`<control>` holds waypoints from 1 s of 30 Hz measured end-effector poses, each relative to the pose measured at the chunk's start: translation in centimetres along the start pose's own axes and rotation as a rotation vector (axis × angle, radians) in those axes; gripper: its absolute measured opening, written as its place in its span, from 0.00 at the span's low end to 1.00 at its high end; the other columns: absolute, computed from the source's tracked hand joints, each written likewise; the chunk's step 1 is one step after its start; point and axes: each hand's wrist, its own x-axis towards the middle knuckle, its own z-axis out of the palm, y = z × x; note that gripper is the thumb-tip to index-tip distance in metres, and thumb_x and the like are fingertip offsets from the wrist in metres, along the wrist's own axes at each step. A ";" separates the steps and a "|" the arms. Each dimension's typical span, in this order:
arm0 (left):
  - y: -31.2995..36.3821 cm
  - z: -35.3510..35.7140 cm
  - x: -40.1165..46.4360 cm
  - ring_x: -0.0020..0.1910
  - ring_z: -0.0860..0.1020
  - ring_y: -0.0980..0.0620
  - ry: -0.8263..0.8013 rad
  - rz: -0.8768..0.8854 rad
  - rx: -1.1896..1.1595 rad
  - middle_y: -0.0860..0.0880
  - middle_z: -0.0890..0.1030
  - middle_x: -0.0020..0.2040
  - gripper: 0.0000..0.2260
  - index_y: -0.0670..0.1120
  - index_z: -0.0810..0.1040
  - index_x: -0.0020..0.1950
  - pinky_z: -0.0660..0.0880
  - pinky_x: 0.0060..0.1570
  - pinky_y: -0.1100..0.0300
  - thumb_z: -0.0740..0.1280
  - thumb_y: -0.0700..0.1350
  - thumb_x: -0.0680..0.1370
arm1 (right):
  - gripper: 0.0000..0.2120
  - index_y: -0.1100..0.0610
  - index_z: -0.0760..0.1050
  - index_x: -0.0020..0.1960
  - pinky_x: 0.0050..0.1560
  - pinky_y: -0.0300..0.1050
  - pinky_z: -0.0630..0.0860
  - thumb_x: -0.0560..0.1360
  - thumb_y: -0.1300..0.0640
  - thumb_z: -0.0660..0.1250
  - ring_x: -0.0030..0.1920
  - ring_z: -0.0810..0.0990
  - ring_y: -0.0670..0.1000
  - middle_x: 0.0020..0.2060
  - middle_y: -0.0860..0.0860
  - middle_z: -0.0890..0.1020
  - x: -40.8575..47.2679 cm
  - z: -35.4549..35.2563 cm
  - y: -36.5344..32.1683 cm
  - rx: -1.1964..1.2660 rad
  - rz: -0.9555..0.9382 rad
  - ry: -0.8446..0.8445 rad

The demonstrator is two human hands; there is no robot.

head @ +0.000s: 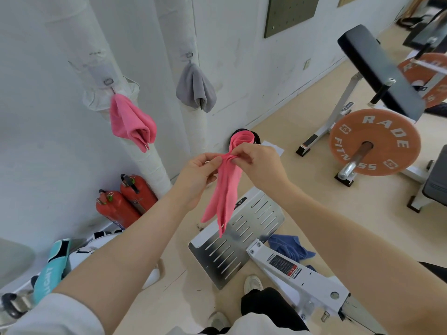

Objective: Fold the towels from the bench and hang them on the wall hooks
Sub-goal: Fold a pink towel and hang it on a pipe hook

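Both hands are raised in front of the person, holding a pink towel (226,189) bunched into a narrow strip. The left hand (197,176) pinches the gathered cloth between thumb and fingers (214,160) near the strip's upper part, and the right hand (260,168) pinches the same spot from the other side with its fingers (242,158) curled over the folds. Above the hands the towel stands up in a short loop; below them it hangs down in long pleats, clear of the floor. On the wall to the left, a second pink towel (131,122) hangs from a hook (108,82) on a white padded column, and a grey towel (196,89) hangs from another hook (189,55) on the next column. A blue towel (290,247) lies crumpled on the floor just beside the white frame of a gym machine with a slotted metal plate (238,238). Two red fire extinguishers (128,201) stand against the wall, and an orange weight plate (375,142) sits on a barbell to the right.
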 end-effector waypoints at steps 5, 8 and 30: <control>1.5 0.2 0.6 0.37 0.75 0.55 0.138 0.009 0.072 0.49 0.79 0.37 0.07 0.47 0.77 0.42 0.74 0.46 0.61 0.63 0.38 0.78 | 0.09 0.56 0.81 0.42 0.45 0.42 0.67 0.70 0.53 0.64 0.45 0.76 0.56 0.43 0.54 0.79 -0.2 -0.4 0.3 -0.193 -0.240 0.091; 2.4 0.8 0.2 0.35 0.75 0.54 0.064 0.043 0.160 0.47 0.78 0.37 0.06 0.47 0.78 0.42 0.74 0.41 0.64 0.65 0.39 0.77 | 0.11 0.56 0.80 0.43 0.45 0.43 0.66 0.72 0.53 0.60 0.39 0.77 0.56 0.38 0.52 0.80 0.2 -0.2 0.1 -0.264 -0.354 -0.051; 3.9 -2.4 -1.7 0.35 0.80 0.64 -0.168 0.161 0.366 0.58 0.83 0.32 0.10 0.45 0.78 0.45 0.75 0.41 0.73 0.66 0.30 0.73 | 0.18 0.56 0.66 0.36 0.57 0.45 0.61 0.77 0.44 0.59 0.34 0.69 0.50 0.29 0.51 0.70 -0.6 -2.8 0.2 -0.394 -0.072 -0.524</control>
